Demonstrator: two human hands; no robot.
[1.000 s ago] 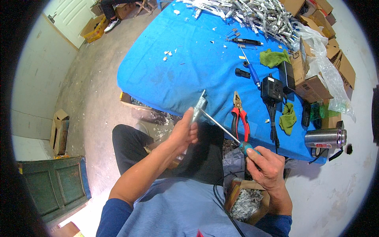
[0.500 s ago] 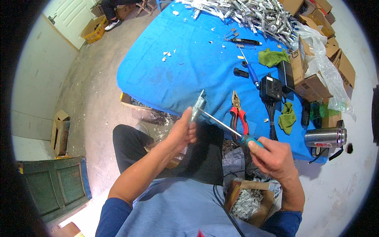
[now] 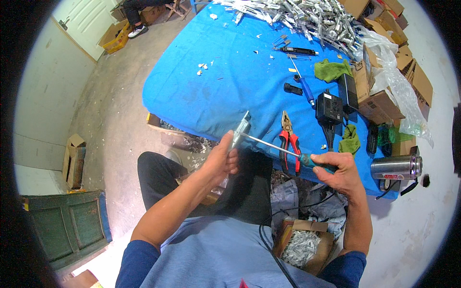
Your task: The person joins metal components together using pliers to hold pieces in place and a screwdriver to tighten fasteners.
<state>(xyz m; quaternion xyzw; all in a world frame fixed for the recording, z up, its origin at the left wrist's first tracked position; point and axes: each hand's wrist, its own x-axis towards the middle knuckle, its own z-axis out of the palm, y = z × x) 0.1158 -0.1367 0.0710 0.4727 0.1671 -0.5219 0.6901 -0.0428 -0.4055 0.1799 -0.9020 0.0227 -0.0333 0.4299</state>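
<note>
Near the table's front edge, my left hand [image 3: 223, 159] is closed around a slim silver metal part [image 3: 242, 126], which tilts up to the right. My right hand [image 3: 344, 174] grips a screwdriver [image 3: 307, 161] by its teal and dark handle. Its long shaft points left, and the tip meets the side of the metal part; exactly where it enters is too small to tell. Just beyond the shaft, red and black pliers [image 3: 289, 139] lie on the blue cloth [image 3: 192, 91], their lower handles partly behind the screwdriver.
A heap of silver metal parts [image 3: 307, 19] covers the far table end. To the right are a blue screwdriver [image 3: 307, 90], a black power box [image 3: 329, 106], green cloths [image 3: 332, 70], cardboard boxes [image 3: 379, 105] and a steel flask [image 3: 394, 167]. Below stands a box of parts [image 3: 302, 247].
My right hand has moved up and to the right, and the screwdriver lies at a flatter angle. The left hand with the metal part has barely moved.
</note>
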